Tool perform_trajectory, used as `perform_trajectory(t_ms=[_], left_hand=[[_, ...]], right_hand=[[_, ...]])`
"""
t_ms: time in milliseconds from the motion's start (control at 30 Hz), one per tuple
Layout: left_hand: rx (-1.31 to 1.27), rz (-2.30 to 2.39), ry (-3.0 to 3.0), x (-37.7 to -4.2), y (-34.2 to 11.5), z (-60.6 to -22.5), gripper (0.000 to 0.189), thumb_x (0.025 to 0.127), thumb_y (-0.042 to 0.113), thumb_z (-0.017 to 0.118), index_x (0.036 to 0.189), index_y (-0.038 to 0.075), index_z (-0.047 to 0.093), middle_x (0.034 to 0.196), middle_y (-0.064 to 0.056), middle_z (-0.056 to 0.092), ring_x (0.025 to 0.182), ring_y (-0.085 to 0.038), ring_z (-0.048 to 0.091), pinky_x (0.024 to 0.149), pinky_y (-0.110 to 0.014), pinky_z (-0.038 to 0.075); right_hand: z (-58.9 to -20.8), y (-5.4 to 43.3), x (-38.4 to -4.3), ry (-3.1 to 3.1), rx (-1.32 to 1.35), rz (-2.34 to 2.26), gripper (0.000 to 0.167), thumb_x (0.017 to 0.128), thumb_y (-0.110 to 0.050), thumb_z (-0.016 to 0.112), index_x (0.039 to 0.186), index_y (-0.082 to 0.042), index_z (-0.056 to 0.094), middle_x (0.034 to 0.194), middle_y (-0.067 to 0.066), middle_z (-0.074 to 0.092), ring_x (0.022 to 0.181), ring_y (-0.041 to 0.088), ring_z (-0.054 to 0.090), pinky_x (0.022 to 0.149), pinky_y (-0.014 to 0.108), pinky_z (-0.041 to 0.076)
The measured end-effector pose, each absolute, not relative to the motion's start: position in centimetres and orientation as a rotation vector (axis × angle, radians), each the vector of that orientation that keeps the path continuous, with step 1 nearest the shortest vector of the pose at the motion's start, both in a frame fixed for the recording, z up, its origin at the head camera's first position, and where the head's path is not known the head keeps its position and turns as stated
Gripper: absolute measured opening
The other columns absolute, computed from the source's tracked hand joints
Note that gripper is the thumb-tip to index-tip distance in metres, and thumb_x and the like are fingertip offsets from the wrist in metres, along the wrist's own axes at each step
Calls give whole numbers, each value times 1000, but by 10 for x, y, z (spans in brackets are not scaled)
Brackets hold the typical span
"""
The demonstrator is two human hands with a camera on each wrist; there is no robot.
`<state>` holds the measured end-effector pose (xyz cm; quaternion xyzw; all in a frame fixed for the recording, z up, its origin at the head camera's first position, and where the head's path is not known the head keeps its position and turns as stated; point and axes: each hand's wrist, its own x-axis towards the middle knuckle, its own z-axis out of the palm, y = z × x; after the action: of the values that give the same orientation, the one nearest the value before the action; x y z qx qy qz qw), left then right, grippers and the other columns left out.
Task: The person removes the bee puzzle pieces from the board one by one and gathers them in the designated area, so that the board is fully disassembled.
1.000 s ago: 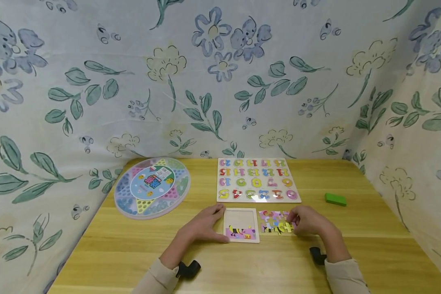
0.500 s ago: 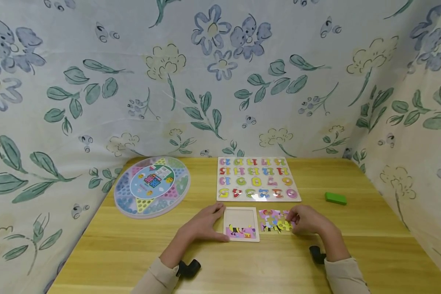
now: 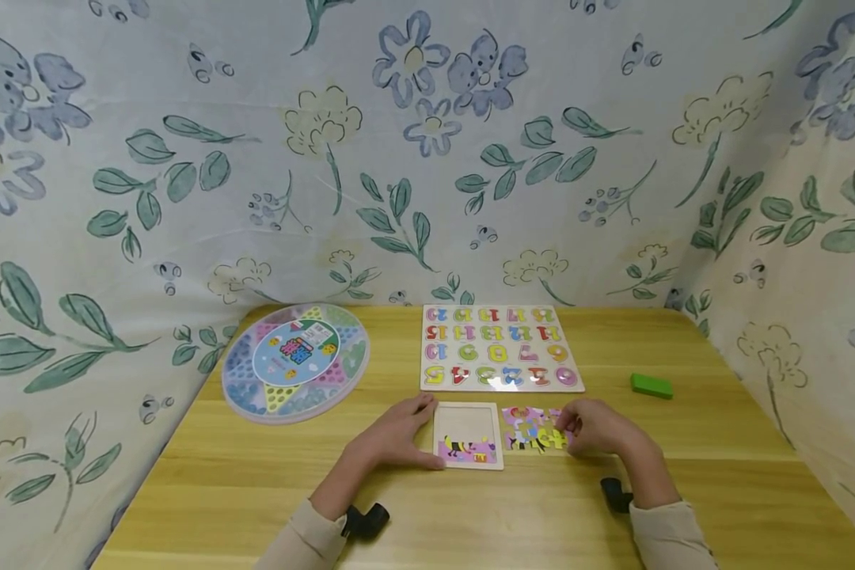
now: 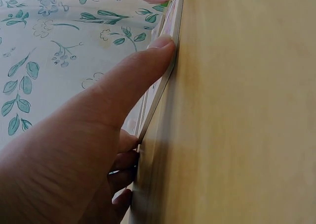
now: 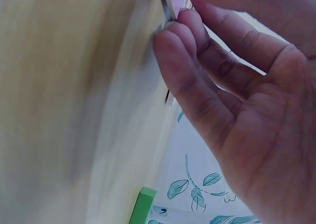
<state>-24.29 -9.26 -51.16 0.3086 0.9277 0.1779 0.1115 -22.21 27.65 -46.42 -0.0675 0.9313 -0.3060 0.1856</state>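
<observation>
A small square wooden puzzle tray (image 3: 465, 420) lies in front of me in the head view, with a pink strip of bee picture along its near side and bare wood above. My left hand (image 3: 397, 437) holds the tray's left side, thumb at the near corner and fingers by the far one. Right of the tray lies a patch of pink and yellow puzzle pieces (image 3: 531, 434). Over the patch's right end, my right hand (image 3: 602, 431) has curled fingers; the right wrist view shows them at a thin pink-faced puzzle piece (image 5: 175, 0), partly hidden by the hand.
Behind the tray lies a number board (image 3: 497, 345). A round Chinese checkers board (image 3: 241, 368) sits at the back left, and a green block (image 3: 651, 385) at the right. Floral cloth (image 3: 427, 222) hangs behind the wooden table (image 3: 499, 522).
</observation>
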Motion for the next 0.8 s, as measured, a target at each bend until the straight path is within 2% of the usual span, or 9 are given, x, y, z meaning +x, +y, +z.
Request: perform_trajectory(t_ms=[800], left_hand=[[892, 527, 2714, -242, -93, -510, 111, 73, 75, 65, 156, 12, 24, 164, -4, 19, 151, -22, 20, 121, -41, 25]], right_hand=[[-463, 274, -221, 2611, -132, -855, 28, 69, 2, 78, 92, -5, 66, 84, 7, 59, 77, 19, 51, 64, 29, 45]])
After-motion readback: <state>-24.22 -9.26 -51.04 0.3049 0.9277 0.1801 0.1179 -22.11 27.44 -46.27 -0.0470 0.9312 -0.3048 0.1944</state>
